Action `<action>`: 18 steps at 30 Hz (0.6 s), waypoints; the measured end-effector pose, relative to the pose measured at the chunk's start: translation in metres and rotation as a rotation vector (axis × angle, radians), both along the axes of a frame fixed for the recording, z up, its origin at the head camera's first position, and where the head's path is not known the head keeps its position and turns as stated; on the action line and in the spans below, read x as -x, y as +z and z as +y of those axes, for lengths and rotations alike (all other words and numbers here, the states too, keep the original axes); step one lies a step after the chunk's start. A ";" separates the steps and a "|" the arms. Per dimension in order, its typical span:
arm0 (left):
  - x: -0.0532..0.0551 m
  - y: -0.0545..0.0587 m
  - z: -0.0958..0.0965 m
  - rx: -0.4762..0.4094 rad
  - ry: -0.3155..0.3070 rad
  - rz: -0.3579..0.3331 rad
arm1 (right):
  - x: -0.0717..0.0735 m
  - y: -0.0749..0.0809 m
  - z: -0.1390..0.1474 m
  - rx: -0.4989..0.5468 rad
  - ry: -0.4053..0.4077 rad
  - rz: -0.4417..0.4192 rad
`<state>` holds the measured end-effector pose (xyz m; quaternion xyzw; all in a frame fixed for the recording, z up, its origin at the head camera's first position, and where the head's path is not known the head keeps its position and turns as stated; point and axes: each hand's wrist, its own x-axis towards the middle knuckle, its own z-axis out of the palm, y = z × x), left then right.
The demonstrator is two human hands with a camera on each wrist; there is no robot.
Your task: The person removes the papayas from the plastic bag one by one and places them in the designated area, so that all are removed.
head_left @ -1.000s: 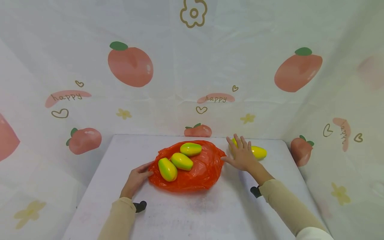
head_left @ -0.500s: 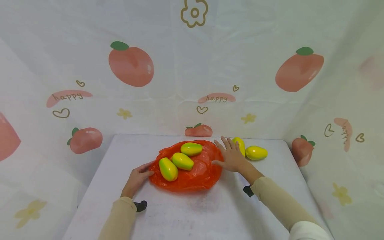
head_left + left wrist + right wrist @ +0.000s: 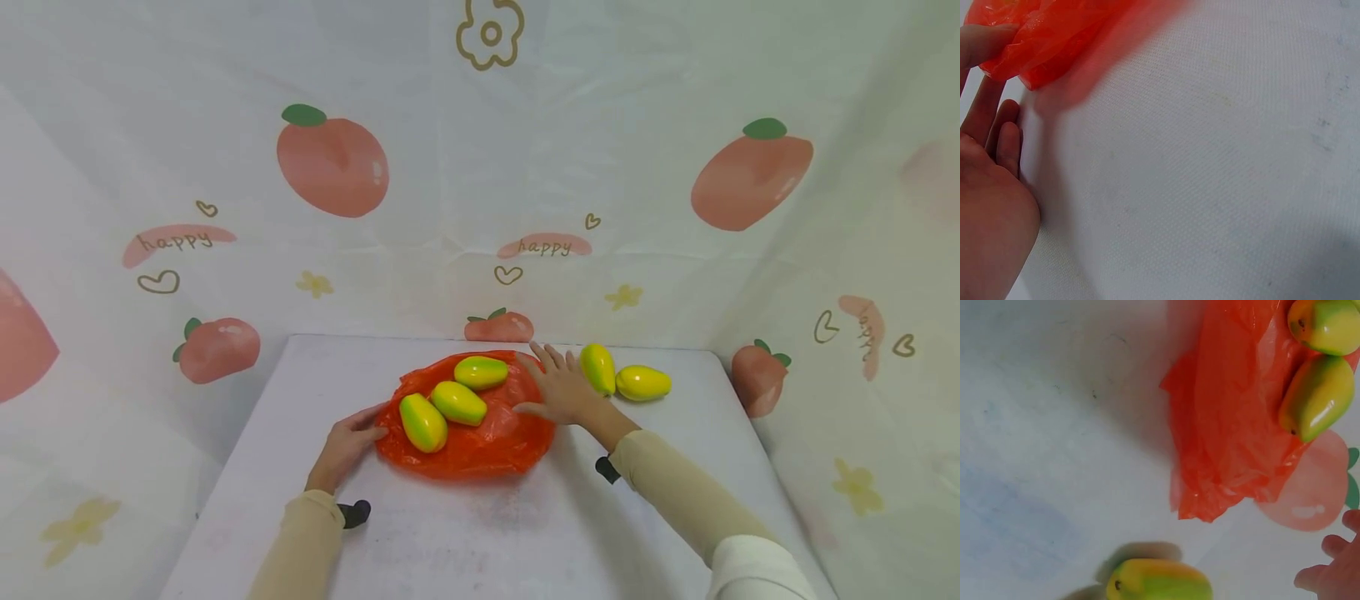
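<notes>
A crumpled red plastic bag point(image 3: 498, 446) lies in the middle of the table. On its left half rest three papaya-like fruits, yellow and green: one at the front point(image 3: 423, 423), a middle one point(image 3: 459, 403) and one at the back point(image 3: 481, 372). My left hand point(image 3: 337, 450) pinches the bag's left edge; in the left wrist view the thumb point(image 3: 988, 44) lies over the red film, with fingers beneath. Fingers spread, my right hand point(image 3: 566, 396) hovers at the bag's right edge and holds nothing. In the right wrist view only part of that hand point(image 3: 1338, 569) shows, apart from the bag.
Right of the bag, two more such fruits lie on the white table point(image 3: 465, 542): one near the right hand point(image 3: 597, 369) and another farther right point(image 3: 643, 382). A printed cloth backdrop point(image 3: 420, 275) rises behind the table and along both sides.
My right hand has moved left, away from the two fruits on the right, to the bag's right edge. The left hand keeps its hold; the fruits on the bag stay put.
</notes>
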<state>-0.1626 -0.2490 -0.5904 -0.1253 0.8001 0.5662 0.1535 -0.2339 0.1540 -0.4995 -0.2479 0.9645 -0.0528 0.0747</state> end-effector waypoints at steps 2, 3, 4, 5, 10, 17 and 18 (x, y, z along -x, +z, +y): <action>0.001 0.000 -0.001 0.004 -0.003 0.002 | 0.001 0.000 -0.004 0.013 0.009 -0.016; 0.001 0.000 -0.001 0.009 -0.003 0.001 | 0.001 0.001 -0.006 0.028 0.014 -0.028; 0.001 0.000 -0.001 0.014 -0.005 0.001 | 0.002 0.002 -0.008 0.038 0.021 -0.040; 0.001 0.000 -0.001 0.016 -0.004 0.002 | 0.002 0.002 -0.010 0.048 0.030 -0.050; 0.001 0.001 -0.001 0.023 -0.010 0.004 | 0.004 0.007 -0.019 0.095 0.061 -0.097; 0.001 -0.002 -0.002 0.030 -0.017 0.006 | 0.009 0.007 -0.032 0.112 0.053 -0.128; 0.001 -0.002 -0.002 0.027 -0.017 0.005 | 0.010 0.007 -0.034 0.120 0.050 -0.136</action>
